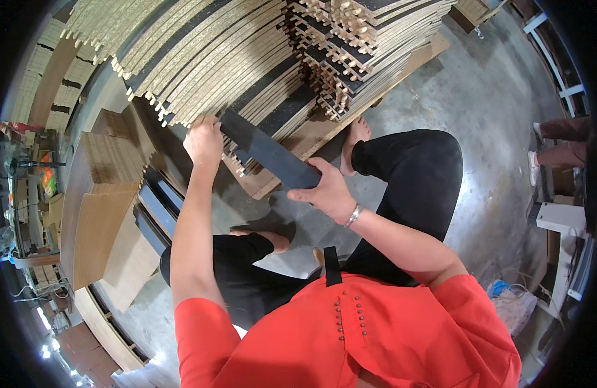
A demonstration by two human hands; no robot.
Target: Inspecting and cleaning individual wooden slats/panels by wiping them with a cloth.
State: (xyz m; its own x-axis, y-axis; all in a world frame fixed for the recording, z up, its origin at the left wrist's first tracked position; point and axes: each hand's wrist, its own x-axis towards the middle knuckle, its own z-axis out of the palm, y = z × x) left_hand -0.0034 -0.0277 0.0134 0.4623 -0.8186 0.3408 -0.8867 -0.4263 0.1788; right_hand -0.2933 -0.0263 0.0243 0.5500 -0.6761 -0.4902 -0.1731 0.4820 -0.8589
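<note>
My right hand grips the near end of a narrow dark board, thumb on one side and fingers on the other. The board slants up and to the left in front of me. At its far end my left hand is closed, fingertips together beside the board's corner. What those fingertips hold, if anything, is too small to make out. Just beyond lies a large stack of chipboard panels, some with dark faces, with pale wooden dowels sticking out of their ends.
The stack rests on a wooden pallet. To the left stand brown curved panels and several dark boards. Another person's legs show at the far right, near a white machine frame. My bare feet are on the concrete floor.
</note>
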